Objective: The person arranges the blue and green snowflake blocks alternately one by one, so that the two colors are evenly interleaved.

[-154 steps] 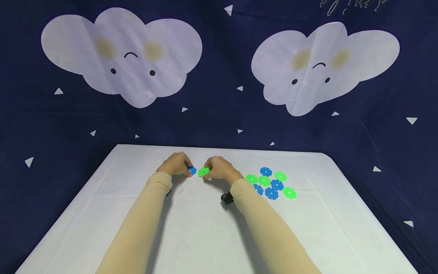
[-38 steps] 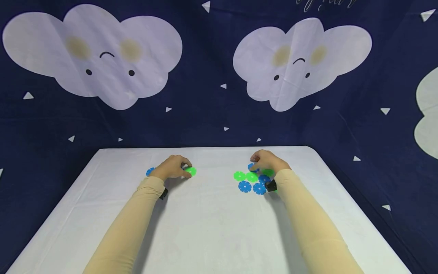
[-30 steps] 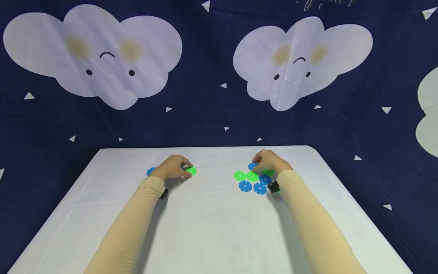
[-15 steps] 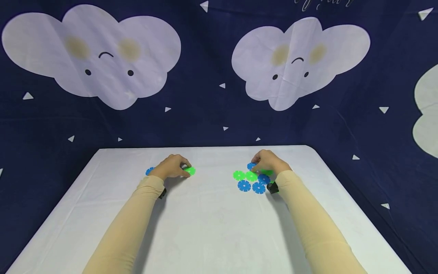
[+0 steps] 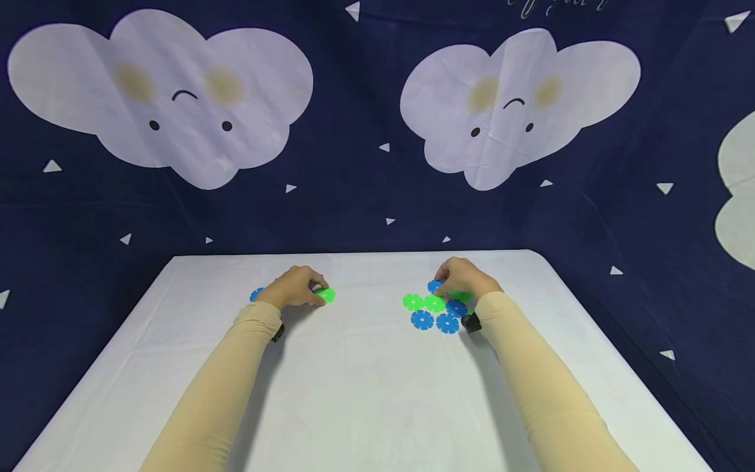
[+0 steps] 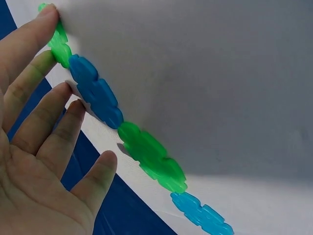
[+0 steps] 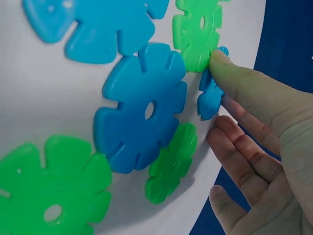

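My left hand [image 5: 295, 286] pinches a green notched plastic disc [image 5: 327, 295] between thumb and index finger, the other fingers spread loosely. In the left wrist view, that green disc [image 6: 61, 49] ends a row lying edge to edge: a blue disc [image 6: 95, 90], another green disc [image 6: 151, 156] and a further blue disc [image 6: 203, 213]. The hand hides most of this row from the head view. At the far side of the loose discs, my right hand [image 5: 463, 276] pinches a blue disc [image 5: 434, 286]; its thumb overlaps the disc's edge [image 7: 210, 100] in the right wrist view.
Several loose green and blue discs lie by my right hand, among them a green disc [image 5: 413, 301] and a blue disc [image 5: 422, 320]. The white table [image 5: 360, 393] ends at a dark blue cloth [image 5: 354, 223] with printed clouds.
Earlier the left hand held a blue disc and the right a green one, close together. Now the green is in my left hand; the right has moved right to a blue disc.
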{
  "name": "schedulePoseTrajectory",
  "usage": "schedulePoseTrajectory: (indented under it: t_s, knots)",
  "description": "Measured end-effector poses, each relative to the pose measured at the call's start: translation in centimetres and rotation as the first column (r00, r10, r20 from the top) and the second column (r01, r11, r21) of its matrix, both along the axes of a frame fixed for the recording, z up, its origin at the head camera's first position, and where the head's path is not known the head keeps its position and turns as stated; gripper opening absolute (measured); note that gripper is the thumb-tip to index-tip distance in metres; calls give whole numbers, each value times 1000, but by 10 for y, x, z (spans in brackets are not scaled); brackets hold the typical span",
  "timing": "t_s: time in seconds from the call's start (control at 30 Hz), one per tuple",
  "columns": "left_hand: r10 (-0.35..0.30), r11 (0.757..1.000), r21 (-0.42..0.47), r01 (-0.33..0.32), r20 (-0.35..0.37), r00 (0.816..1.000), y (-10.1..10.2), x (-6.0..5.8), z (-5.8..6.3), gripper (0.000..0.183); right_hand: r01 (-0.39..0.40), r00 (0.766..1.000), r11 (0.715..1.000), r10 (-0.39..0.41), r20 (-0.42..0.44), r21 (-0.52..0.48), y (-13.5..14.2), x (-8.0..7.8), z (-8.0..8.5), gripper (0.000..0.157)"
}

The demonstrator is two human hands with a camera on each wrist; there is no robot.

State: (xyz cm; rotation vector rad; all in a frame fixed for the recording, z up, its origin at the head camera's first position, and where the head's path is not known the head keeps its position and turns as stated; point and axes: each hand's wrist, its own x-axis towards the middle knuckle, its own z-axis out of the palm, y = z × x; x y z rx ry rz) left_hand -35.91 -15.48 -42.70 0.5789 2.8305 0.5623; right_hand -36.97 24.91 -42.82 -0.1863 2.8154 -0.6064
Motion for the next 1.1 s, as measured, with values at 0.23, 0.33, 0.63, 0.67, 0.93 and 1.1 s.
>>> schedulePoseTrajectory:
  t_s: [0.23, 0.33, 0.63, 0.67, 0.93, 1.1]
  knots:
    - [-13, 1000, -7, 13, -19, 1000, -2, -3, -1, 41, -9, 1000, 1000, 9, 11, 12, -1, 2, 6, 38]
    - [-12, 1000, -1, 12, -17, 1000, -3, -3, -2, 41, -13, 1000, 1000, 12, 12, 18, -3, 3, 10, 36]
    - [7, 1000, -6, -7, -22, 1000, -14, 1, -5, 39, -16, 999, 999, 15, 44, 40, -19, 0, 13, 32]
    - [10, 1000, -5, -10, -26, 1000, -13, 1, -6, 39, -23, 999, 998, 21, 39, 52, -20, -1, 13, 32]
    - [17, 1000, 12, -17, -32, 999, -3, 1, -5, 39, -14, 999, 1000, 14, 32, -22, -9, 0, 13, 37]
    - [22, 1000, 11, -22, -34, 999, -1, -1, -5, 39, -22, 1000, 999, 22, 5, -33, -2, -1, 11, 38]
